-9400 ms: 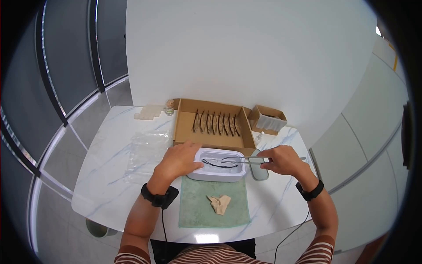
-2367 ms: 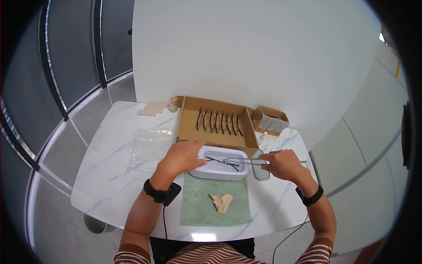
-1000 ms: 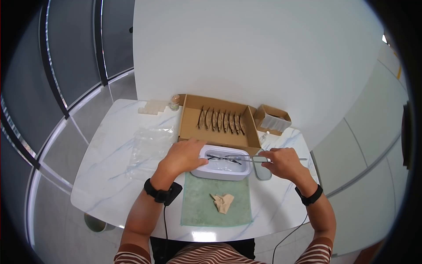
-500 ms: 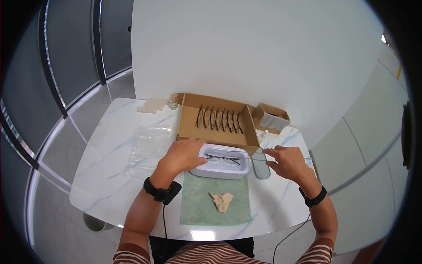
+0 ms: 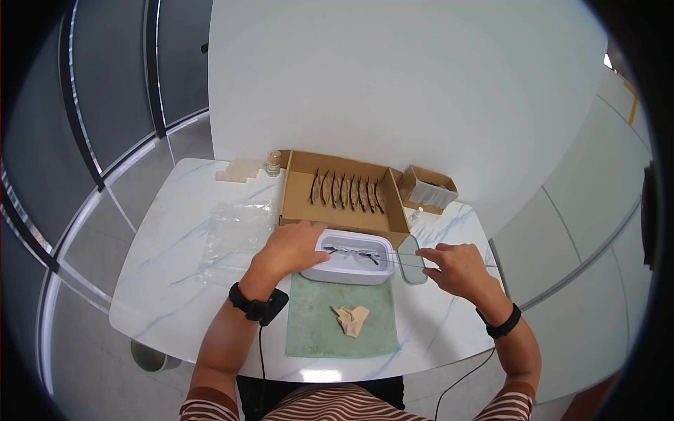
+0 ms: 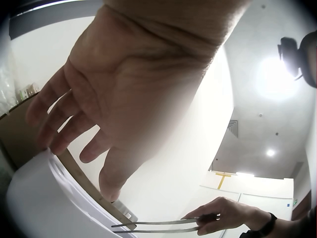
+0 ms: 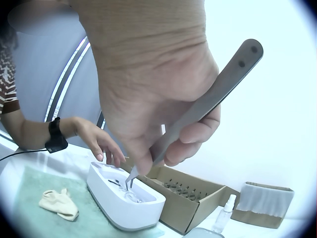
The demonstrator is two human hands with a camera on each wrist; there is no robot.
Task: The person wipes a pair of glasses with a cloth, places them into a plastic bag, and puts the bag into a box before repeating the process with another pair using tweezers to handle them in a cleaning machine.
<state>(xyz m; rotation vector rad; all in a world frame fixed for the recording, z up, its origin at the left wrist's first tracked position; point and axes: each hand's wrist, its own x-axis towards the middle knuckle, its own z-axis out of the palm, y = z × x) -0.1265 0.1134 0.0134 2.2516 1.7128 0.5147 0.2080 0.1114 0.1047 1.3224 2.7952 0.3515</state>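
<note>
A pair of thin dark-framed eyeglasses [image 5: 357, 253] lies inside the white oblong tub [image 5: 347, 276], in clear liquid. My left hand [image 5: 293, 247] rests on the tub's left end, its thumb near the front rim and its fingers, fairly straight, towards the back. From the right, my right hand [image 5: 460, 270] holds long metal tweezers [image 7: 218, 91] between thumb and fingers. In the right wrist view, the bent tweezer tips reach down into the tub by the eyeglasses, standing slightly apart.
A grey-green oval lid [image 5: 413, 274] lies right of the tub. In front, a crumpled beige cloth [image 5: 351, 321] sits on a green mat [image 5: 309, 337]. Behind stands a cardboard box [image 5: 298, 203] holding several slim curved dark items. Clear plastic bags [image 5: 239, 238] lie at left.
The eyeglasses have turned and shifted within the tub under the tweezers. Over the last half second, the right hand has moved slightly down. The left hand has stayed on the tub.
</note>
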